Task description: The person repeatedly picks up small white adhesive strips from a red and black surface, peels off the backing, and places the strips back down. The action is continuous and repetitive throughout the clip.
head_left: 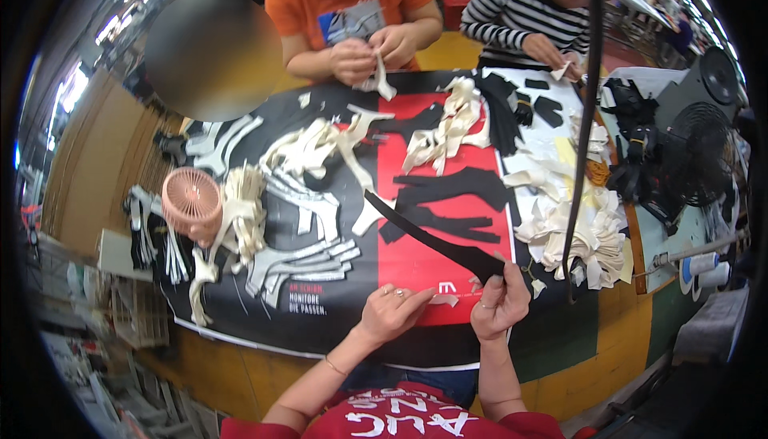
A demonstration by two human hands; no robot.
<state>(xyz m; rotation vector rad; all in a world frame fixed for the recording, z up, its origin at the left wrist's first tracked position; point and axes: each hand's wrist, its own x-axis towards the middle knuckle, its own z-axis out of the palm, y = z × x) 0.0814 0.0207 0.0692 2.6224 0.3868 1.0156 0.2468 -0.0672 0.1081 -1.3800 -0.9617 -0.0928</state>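
My right hand (501,304) pinches the wide end of a long, curved black fabric strip (436,240). The strip's narrow end reaches up and left over the red part of the table covering. Nothing shows in my left hand (392,311); its fingers are loosely bent and partly stretched towards the right hand, apart from the strip. Other black fabric pieces (460,187) lie flat just beyond the strip. Close by is a cream fabric piece (372,213) with a forked end.
Cream fabric heaps (572,239) and white-edged black pieces (308,263) cover much of the table (360,343). A pink fan (192,199) stands left; a black fan (700,155) is right. Across, a person in orange (352,7) and one in stripes (520,15) handle cream pieces. A dark strap (586,135) hangs right.
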